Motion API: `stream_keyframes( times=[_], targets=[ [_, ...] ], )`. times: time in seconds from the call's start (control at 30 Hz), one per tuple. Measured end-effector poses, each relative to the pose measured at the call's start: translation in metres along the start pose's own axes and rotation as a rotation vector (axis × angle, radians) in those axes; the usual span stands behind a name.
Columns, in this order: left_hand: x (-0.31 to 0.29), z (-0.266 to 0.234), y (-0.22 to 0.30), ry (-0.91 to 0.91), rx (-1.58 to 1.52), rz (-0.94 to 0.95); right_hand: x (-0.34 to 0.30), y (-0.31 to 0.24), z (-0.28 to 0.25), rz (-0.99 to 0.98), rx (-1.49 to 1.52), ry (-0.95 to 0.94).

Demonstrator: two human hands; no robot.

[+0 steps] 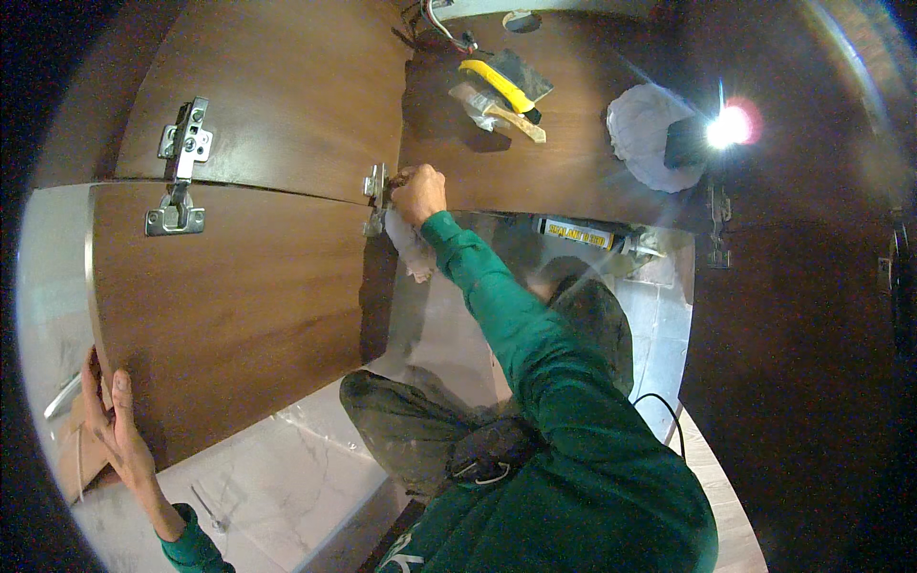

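Head view. Shows brown door panel point(229, 315) across the left and lower left of the frame: smooth, faintly grained, lightly glossy, with a pale strip down the outer edge. Shows matching upper panel point(277, 95) at upper left, parted from the door by a thin dark gap. Includes brown cabinet board point(573, 177) at upper centre, with a round cut-out near the top edge. Records green sleeve point(535, 344) running from lower right up to the middle of the frame. Records pale, ruffled, round item point(635, 134) at upper right, just beside a glaring lamp point(731, 124). Places left hand point(122, 435) at lower left, against the door's outer edge, with fingers extended and thumb apart; cannot confirm a firm grip. Finds outer hinge point(181, 167) at upper left: bright silver metal, spanning the gap, attached to both panels. Lists dark tube point(578, 234) right of centre, with a printed label and pale nozzle. Places right hand point(420, 194) just above the middle of the frame, with fingers curled closed; cannot tell what is inside. Lists brush point(521, 122) and yellow-handled tool point(501, 86), side by side at upper centre. Notes whitish, crumpled cloth point(411, 250) directly below the right hand. Notes inner hinge point(373, 181) just left of the right hand: silver, partly hidden, set at the door's inner end.
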State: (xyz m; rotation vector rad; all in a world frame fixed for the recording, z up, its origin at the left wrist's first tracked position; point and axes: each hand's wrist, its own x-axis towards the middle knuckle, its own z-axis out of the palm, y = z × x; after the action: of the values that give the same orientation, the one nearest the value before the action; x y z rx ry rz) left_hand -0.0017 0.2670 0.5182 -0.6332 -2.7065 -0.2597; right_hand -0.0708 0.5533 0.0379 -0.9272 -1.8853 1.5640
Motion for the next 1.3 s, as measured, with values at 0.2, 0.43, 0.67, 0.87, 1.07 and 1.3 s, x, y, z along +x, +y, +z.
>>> stream_keyframes(
  times=[0.2, 0.43, 0.67, 0.87, 1.07, 1.3],
  targets=[
    [-0.001, 0.001, 0.000, -0.018, -0.092, -0.048, 0.037, -0.031, -0.021, 0.037, -0.066, 0.060],
    [-0.001, 0.001, 0.009, -0.043, -0.022, 0.001, 0.027, -0.011, -0.014, -0.151, -0.150, 0.039],
    [-0.007, 0.002, 0.029, 0.007, -0.010, 0.029, -0.018, -0.011, -0.060, -0.035, 0.014, -0.253],
    [-0.004, 0.001, 0.036, -0.023, 0.051, 0.118, -0.057, -0.042, -0.141, -0.143, -0.006, -0.039],
    [-0.010, 0.000, 0.035, 0.001, 0.045, 0.106, -0.002, -0.042, -0.061, -0.103, -0.363, -0.118],
    [-0.019, -0.007, 0.033, 0.026, 0.050, 0.138, 0.035, -0.041, -0.032, -0.105, -0.457, -0.006]
  ],
)
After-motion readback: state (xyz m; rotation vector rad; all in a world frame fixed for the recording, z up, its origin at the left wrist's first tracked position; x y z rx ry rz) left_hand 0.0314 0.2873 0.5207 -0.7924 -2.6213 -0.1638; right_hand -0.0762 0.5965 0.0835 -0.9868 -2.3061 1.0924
